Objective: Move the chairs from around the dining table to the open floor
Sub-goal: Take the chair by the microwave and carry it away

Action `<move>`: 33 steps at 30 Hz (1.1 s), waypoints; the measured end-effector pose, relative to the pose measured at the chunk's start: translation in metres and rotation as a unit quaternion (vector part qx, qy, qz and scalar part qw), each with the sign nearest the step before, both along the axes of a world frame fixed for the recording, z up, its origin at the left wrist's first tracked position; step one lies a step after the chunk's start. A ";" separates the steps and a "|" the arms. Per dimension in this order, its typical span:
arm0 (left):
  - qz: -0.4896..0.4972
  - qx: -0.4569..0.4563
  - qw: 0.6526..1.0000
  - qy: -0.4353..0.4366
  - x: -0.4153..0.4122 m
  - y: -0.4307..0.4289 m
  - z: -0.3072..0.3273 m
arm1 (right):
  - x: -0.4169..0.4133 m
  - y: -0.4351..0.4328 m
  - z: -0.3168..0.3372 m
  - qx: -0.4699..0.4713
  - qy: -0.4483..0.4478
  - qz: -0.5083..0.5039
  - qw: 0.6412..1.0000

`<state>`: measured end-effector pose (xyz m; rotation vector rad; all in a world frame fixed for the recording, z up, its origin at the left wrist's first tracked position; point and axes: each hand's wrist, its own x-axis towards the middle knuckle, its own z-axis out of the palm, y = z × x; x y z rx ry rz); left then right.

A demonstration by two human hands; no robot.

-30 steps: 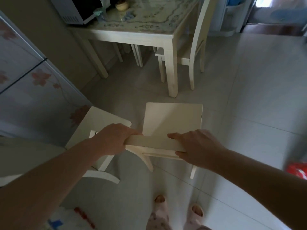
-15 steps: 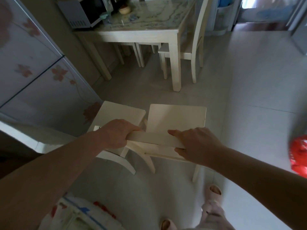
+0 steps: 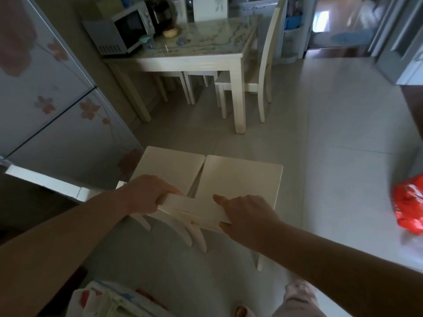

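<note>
On the open floor, both hands (image 3: 146, 194) (image 3: 247, 213) grip a chair (image 3: 238, 179)

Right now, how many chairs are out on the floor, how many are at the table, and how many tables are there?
Chairs out on the floor: 2, the held chair and the chair beside it.
Chairs at the dining table: 3, the side chair and what look like two far chair backs, partly hidden.
Dining tables: 1.
Total: 6.
</note>
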<state>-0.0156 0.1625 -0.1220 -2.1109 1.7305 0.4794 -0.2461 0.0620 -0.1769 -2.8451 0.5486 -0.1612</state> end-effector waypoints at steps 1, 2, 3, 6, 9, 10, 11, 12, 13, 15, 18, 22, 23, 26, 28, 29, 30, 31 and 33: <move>-0.001 0.006 1.000 -0.003 0.003 0.003 0.001 | 0.003 0.006 0.000 0.006 0.001 0.002 1.000; -0.002 0.011 1.000 -0.005 0.006 0.006 0.002 | 0.005 0.011 0.001 0.012 0.001 0.005 1.000; -0.004 0.015 1.000 -0.008 0.009 0.007 0.003 | 0.008 0.013 0.001 0.012 -0.001 0.007 1.000; -0.009 0.040 0.999 -0.009 0.009 0.009 0.006 | 0.010 0.015 0.003 0.002 0.012 0.014 1.000; -0.022 0.047 0.998 -0.019 0.009 0.009 0.007 | 0.007 0.016 0.007 0.012 0.030 0.024 0.999; -0.022 0.057 0.998 -0.019 0.008 0.008 0.008 | 0.007 0.015 0.008 0.019 0.038 0.031 0.999; -0.021 0.071 0.997 -0.017 0.008 0.007 0.009 | 0.007 0.013 0.009 0.026 0.043 0.036 0.998; -0.013 0.090 0.996 -0.012 0.007 0.005 0.011 | 0.008 0.011 0.010 0.032 0.050 0.039 0.997; 0.007 0.115 0.993 0.001 0.006 0.003 0.014 | 0.008 0.008 0.012 0.040 0.056 0.042 0.997; 0.055 0.170 0.983 0.048 0.003 -0.005 0.022 | 0.006 0.002 0.015 0.060 0.066 0.046 0.995; 0.099 0.208 0.961 0.153 -0.012 -0.029 0.032 | -0.003 -0.015 0.019 0.077 0.052 0.040 0.995; 0.180 0.105 0.945 0.252 -0.045 -0.079 0.027 | -0.025 -0.055 0.026 0.049 0.038 0.014 0.998; 0.170 0.076 0.952 0.242 -0.056 -0.097 0.025 | -0.035 -0.072 0.028 0.041 0.035 0.003 0.999; 0.133 0.041 0.964 0.224 -0.092 -0.156 0.023 | -0.066 -0.128 0.033 0.021 0.050 -0.035 0.998; 0.129 0.046 0.962 0.236 -0.118 -0.199 0.022 | -0.091 -0.172 0.035 0.022 0.057 -0.069 0.996; 0.125 0.043 0.963 0.235 -0.132 -0.222 0.022 | -0.104 -0.195 0.036 0.023 0.055 -0.083 0.995; 0.119 0.038 0.965 0.232 -0.144 -0.241 0.022 | -0.115 -0.216 0.036 0.022 0.056 -0.095 0.994; 0.110 0.033 0.967 0.227 -0.157 -0.264 0.022 | -0.129 -0.238 0.037 0.021 0.058 -0.106 0.992; 0.081 0.025 0.975 0.207 -0.180 -0.303 0.024 | -0.156 -0.280 0.040 0.017 0.065 -0.125 0.990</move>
